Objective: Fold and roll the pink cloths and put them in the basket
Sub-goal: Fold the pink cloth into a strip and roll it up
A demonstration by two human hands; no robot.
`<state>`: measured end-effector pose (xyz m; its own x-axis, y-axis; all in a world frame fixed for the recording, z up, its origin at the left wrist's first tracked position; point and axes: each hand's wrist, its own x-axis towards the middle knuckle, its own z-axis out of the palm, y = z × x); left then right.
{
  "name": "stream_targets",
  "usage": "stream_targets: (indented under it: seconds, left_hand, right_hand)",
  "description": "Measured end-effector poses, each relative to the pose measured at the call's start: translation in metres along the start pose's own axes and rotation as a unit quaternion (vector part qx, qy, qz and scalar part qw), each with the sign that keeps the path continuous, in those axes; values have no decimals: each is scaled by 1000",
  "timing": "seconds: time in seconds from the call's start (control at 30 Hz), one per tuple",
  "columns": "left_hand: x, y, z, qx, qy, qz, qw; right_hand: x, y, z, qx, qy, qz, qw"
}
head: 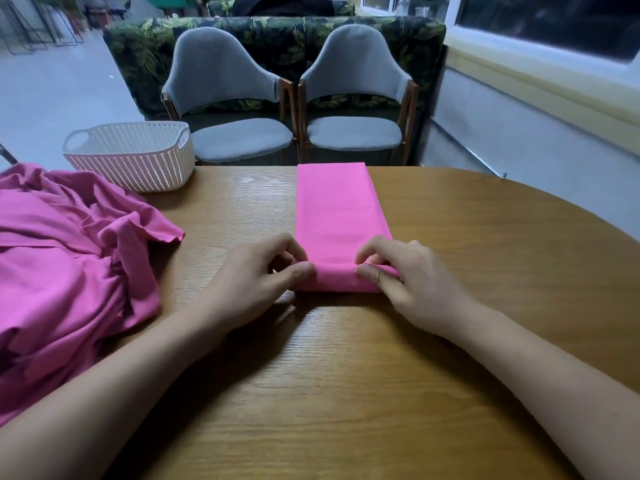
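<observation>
A pink cloth lies folded into a long narrow strip down the middle of the wooden table, reaching the far edge. Its near end is curled into a small roll. My left hand pinches the left end of that roll between thumb and fingers. My right hand pinches the right end the same way. A heap of crumpled pink cloths lies at the table's left side. A white slotted basket stands at the far left corner; what is inside it is hidden.
Two grey padded chairs stand just beyond the table's far edge, in front of a leaf-patterned sofa back. A wall with a window runs along the right. Bare wood lies between my forearms and to the strip's right.
</observation>
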<state>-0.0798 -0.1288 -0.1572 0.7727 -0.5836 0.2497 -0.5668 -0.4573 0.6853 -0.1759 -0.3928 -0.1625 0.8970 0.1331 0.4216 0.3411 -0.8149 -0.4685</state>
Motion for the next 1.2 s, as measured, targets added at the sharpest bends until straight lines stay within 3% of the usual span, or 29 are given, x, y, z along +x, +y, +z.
stream_targets:
  seconds: [0.13,0.27,0.4,0.53,0.63,0.77,0.97,1.2]
  left_hand:
    - [2,-3,4,30,5,4,1000]
    - [7,-9,7,67,51,20,996]
    - [6,-3,13,118,100,75,985]
    - [1,10,16,224,151,147,951]
    - [0,9,13,244,124,170,947]
    - [4,5,10,253,54,155,953]
    - [14,4,11,198,79,88,973]
    - [38,-8,18,121,57,41,990]
  right_hand:
    - [4,4,1,29,21,16,999]
    - [3,-4,5,-127,91,-43,987]
    - [-3,-16,8,-197,57,-103,973]
    - [-4,-23,9,-234,26,-86,968]
    - [-1,-17,12,-234,27,-73,969]
    - [4,-5,17,-214,46,-63,974]
    - [21,0,25,-183,70,-30,980]
    - [17,-13,32,-228,71,-32,971]
